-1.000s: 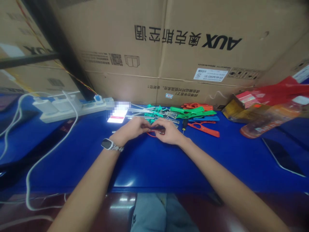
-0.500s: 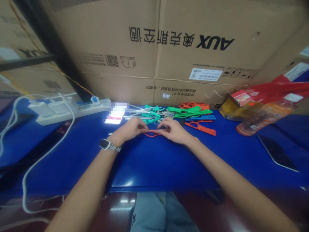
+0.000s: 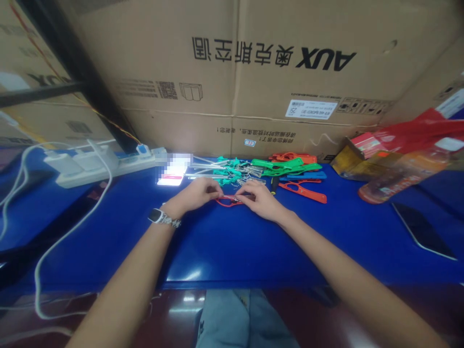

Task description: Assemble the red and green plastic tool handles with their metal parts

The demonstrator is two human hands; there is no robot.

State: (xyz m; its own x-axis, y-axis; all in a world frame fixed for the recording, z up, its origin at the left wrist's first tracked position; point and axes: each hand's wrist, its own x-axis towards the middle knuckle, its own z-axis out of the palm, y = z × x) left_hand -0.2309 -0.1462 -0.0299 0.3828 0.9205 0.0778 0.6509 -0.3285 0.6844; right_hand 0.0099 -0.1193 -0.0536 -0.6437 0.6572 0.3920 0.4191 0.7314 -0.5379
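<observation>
Red looped piece (image 3: 228, 205) lies, in the head view, just toward six o'clock from centre, on or just over the glossy blue table (image 3: 224, 251). The left hand (image 3: 198, 192) and right hand (image 3: 261, 201) have fingers pinching its nine- and three-o'clock ends, presumably to steady it; finer detail is blurred. Beyond, toward twelve, lie slim silvery rods (image 3: 205, 166); toward two, smooth green pieces (image 3: 288, 167), plastic-looking, probably heaped for easy reach.

Blue tabletop (image 3: 217, 251), large cardboard carton (image 3: 224, 77) behind, dark frame (image 3: 74, 58) at left, glossy dark-red floor (image 3: 174, 321)
</observation>
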